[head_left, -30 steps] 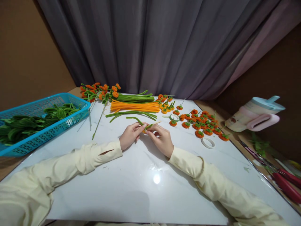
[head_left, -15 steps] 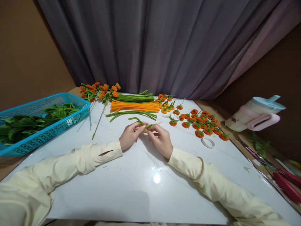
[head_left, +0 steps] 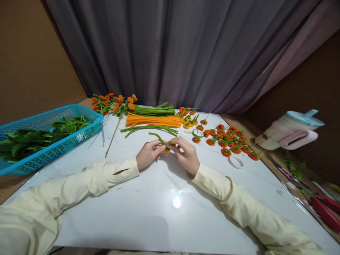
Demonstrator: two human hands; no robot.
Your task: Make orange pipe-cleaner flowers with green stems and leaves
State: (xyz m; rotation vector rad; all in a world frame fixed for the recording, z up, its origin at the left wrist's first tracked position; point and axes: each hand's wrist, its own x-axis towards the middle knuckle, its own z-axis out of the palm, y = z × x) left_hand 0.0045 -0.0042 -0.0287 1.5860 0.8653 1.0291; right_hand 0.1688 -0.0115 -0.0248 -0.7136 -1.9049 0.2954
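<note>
A small orange pipe-cleaner flower (head_left: 166, 151) is pinched between the thumb and fingers of my left hand (head_left: 148, 155), just above the white tabletop. From it a green pipe cleaner (head_left: 156, 136) sticks out toward the back left. My right hand (head_left: 187, 156) is closed at the flower's other side, its fingertips pressed on a short green end; part of this is hidden by the fingers. Behind my hands lie loose green pipe cleaners (head_left: 148, 130), a bundle of orange pipe cleaners (head_left: 154, 120) and a green bundle (head_left: 152, 111).
Many orange flower heads (head_left: 228, 138) lie to the right, near a white tape roll (head_left: 236, 162) and a green tape roll (head_left: 198, 133). A blue basket (head_left: 50, 152) of green leaves stands left. Stemmed orange flowers (head_left: 114, 102) lie behind. A cup (head_left: 281, 132) and red-handled pliers (head_left: 324, 212) are at right.
My right hand has shifted slightly right and turned, showing more of the orange flower. The pale stick seen by its fingers earlier no longer shows. My left hand has barely moved.
</note>
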